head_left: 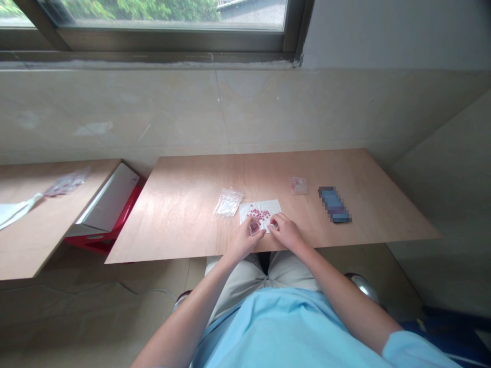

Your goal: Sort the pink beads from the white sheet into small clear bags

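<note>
A white sheet (268, 205) lies near the front edge of the wooden table (184, 204), with several small pink beads (258, 212) scattered on it. My left hand (243, 239) is closed on a small clear bag (253, 227) at the sheet's near left corner. My right hand (286, 231) rests at the sheet's near right edge, its fingertips pinched together on the paper; what they hold is too small to make out.
A stack of empty clear bags (228, 202) lies left of the sheet. A small bag with pink contents (298, 185) and a dark phone-like object (334, 204) lie to the right. A second table (42, 220) and a white-and-red box (109, 207) stand at left.
</note>
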The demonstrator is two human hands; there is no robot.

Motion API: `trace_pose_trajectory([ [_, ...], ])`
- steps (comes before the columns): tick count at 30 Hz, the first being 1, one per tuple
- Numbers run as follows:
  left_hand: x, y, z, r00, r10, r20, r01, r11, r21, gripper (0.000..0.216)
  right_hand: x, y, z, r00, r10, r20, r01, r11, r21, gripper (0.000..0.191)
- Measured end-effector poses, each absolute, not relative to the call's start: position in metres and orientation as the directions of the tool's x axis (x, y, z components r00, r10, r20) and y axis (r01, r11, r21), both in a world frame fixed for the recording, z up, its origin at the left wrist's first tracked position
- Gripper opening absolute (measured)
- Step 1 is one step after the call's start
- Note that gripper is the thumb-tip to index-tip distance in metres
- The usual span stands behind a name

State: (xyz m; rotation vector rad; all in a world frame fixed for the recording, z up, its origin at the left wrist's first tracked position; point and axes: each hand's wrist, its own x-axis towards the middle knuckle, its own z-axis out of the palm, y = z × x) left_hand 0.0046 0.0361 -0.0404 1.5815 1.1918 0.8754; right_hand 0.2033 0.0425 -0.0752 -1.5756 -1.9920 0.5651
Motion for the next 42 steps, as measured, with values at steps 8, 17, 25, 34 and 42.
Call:
trace_pose_trajectory([
  [8,0.006,0.036,-0.039,0.272,0.962,0.0,0.343,-0.097,0.934,0.023,0.203,0.044,-0.078,-0.189,0.969,0.16,0.732,0.248,-0.634,0.007],
  [17,0.006,0.033,-0.029,0.283,0.959,-0.016,0.382,-0.098,0.919,0.022,0.2,0.05,-0.06,0.037,0.999,0.038,0.244,0.028,-0.969,0.029],
  [25,0.008,0.033,-0.035,0.318,0.948,-0.003,0.407,-0.134,0.904,0.024,0.177,0.038,-0.018,-0.104,0.991,0.084,0.135,0.098,-0.986,0.029],
  [34,0.008,0.031,-0.025,0.316,0.947,-0.059,0.163,0.007,0.987,0.033,0.197,0.035,-0.032,-0.117,0.993,-0.024,0.19,-0.001,-0.982,0.03],
  [42,0.011,0.027,-0.018,0.422,0.898,-0.12,-0.028,0.146,0.989,0.049,0.204,0.019,-0.037,-0.256,0.96,-0.109,0.073,-0.094,-0.993,0.034],
])
